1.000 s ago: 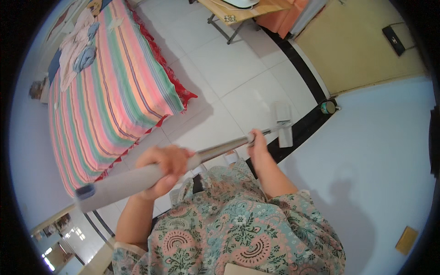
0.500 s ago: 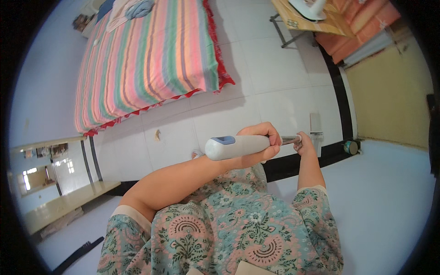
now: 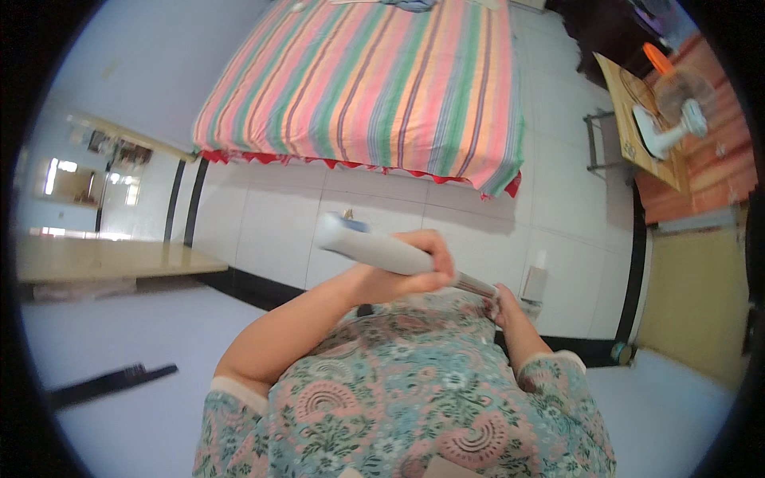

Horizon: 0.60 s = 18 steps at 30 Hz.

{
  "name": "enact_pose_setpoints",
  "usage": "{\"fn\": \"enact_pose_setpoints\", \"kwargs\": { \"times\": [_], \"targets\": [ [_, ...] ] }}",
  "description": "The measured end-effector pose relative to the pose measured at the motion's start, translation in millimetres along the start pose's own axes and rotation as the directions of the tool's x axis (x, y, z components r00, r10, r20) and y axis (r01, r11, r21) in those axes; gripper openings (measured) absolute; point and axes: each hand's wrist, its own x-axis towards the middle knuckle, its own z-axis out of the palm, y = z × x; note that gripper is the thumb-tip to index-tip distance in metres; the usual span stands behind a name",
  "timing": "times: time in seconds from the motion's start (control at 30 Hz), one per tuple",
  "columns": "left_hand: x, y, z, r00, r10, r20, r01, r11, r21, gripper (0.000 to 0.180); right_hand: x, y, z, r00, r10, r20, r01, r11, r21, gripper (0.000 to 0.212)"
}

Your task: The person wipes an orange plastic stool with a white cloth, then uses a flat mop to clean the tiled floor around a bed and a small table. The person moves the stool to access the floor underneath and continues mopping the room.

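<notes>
Reference landmark: the bed under a cloth cover striped in pink, green, orange and purple (image 3: 382,103), with a red frill along its lower edge. The long pole with a thick, pale grey cylindrical handle and a thin metallic shaft (image 3: 381,250) is on the near side of the bed, held slanting above the white tiled floor (image 3: 275,209). The left hand (image 3: 436,253) grips the thick handle, fingers wrapped around it; a blue inset shows near the handle's end. The right hand (image 3: 504,306) is closed around the thin shaft, farther from the bed than the left. A flat, whitish rectangular head (image 3: 535,282) shows just beyond the right hand, near the bed's right corner; I cannot tell whether it touches the floor. To the right of the bed stands a light-brown wooden folding table (image 3: 674,170) bearing a white plastic fan (image 3: 658,144).
</notes>
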Motion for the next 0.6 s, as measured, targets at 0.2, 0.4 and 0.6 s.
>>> {"fn": "enact_pose_setpoints", "kwargs": {
  "times": [0.2,0.4,0.6],
  "targets": [
    [-36.5,-27.8,-92.8,0.999,-0.029,-0.045,0.019,0.979,-0.202,0.015,38.4,25.2,85.9,0.996,-0.078,-0.053,0.078,0.997,0.002,0.031],
    [-6.1,-32.9,-125.8,0.991,0.034,0.127,-0.025,0.997,-0.077,0.012,83.7,23.6,92.3,0.956,-0.138,-0.258,0.176,0.975,0.133,0.035],
    [29.3,-49.0,-175.1,0.985,0.053,0.165,-0.022,0.982,-0.185,0.009,157.7,15.3,94.1,0.836,-0.085,-0.542,0.088,0.996,-0.020,0.064]
  ]
}}
